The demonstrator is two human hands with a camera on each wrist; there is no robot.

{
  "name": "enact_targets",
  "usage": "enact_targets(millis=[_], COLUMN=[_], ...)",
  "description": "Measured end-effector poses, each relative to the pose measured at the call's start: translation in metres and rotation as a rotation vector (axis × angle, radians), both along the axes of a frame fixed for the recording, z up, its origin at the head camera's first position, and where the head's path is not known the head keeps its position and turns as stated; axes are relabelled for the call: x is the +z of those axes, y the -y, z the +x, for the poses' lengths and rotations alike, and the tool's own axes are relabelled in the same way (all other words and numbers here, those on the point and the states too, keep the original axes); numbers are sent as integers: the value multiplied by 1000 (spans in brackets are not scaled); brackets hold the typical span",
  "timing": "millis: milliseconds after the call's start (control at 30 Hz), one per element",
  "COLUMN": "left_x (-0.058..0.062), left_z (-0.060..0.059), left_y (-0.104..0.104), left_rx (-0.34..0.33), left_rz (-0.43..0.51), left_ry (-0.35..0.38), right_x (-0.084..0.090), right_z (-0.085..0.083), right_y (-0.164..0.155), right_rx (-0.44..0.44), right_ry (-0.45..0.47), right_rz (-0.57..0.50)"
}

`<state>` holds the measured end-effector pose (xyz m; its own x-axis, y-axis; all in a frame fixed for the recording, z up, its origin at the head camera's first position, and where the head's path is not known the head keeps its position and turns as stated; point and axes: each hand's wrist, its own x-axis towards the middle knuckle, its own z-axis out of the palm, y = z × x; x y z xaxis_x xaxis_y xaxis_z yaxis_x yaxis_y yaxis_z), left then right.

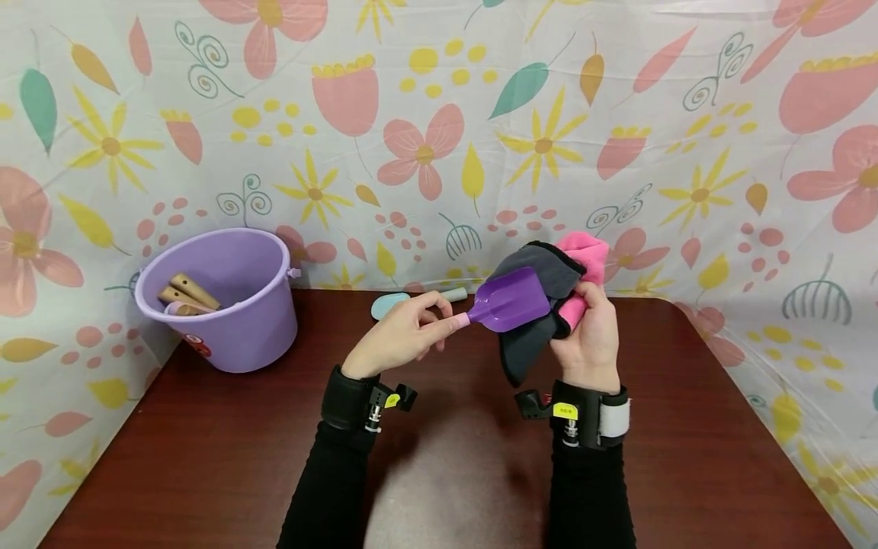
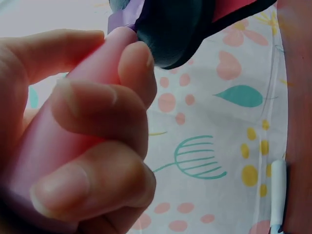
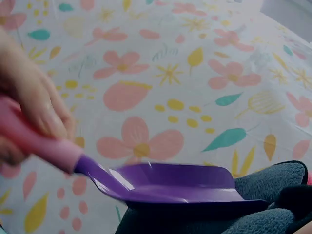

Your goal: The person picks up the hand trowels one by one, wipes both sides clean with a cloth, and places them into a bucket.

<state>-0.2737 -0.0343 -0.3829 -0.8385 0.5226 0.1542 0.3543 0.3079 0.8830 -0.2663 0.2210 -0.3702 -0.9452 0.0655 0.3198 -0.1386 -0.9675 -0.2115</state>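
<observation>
Two hands up over the table (image 1: 439,473): left hand (image 1: 401,335) pinches the pink handle of the purple toy shovel (image 1: 511,303), right hand (image 1: 591,335) clutches the grey-pink cloth (image 1: 549,293) under its blade. Wiping step; next probably rubbing along the blade, handle held steady.

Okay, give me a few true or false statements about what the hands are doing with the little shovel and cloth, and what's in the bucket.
1. The left hand grips the toy shovel by its pink handle. True.
2. The shovel's scoop is green. False: it is purple.
3. The right hand holds a grey and pink cloth against the scoop. True.
4. The purple bucket lies tipped on its side. False: it stands upright on the table.
5. Wooden-handled tools sit in the bucket. True.
</observation>
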Motion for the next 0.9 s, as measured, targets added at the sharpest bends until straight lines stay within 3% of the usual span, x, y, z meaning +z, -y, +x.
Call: enact_targets(millis=[200,433,667,900], left_x=[0,0,17,50], left_z=[-3,-6,-4,-9], left_y=[3,8,31,72], left_rx=[29,40,99,175], left_rz=[-27,-76,-236,-425], left_ry=[-51,-88,-196,-284], right_x=[0,1,17,28], right_z=[-3,-10,2,8], right_y=[-2,-2,-7,-23], right_rx=[-180,-281,-486,-525], right_ry=[-9,10,131,181], right_rz=[114,285,703,1197])
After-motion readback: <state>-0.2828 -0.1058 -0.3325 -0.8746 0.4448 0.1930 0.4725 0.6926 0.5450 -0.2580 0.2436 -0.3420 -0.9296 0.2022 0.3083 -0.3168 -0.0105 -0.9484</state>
